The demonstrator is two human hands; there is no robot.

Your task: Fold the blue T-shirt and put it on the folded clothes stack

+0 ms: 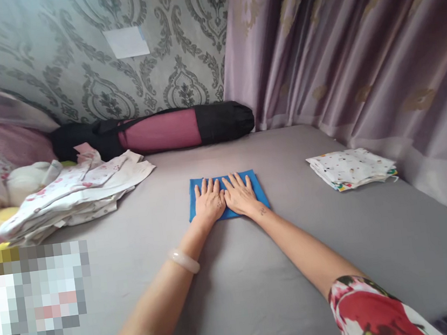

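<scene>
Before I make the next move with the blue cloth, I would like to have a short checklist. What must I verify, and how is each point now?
1. Left hand placed on the blue cloth: ok, palm down with fingers pointing away.
2. Right hand placed on it too: ok, palm down, close beside the left.
3. Visible cloth edges lying flat on the gray sheet: ok.
4. Cloth smooth beneath the palms: cannot tell, the hands hide it.
5. Cloth apart from the garment pile on the left: ok, sheet shows between.
6. Cloth apart from the patterned white stack on the right: ok, likewise.
</scene>
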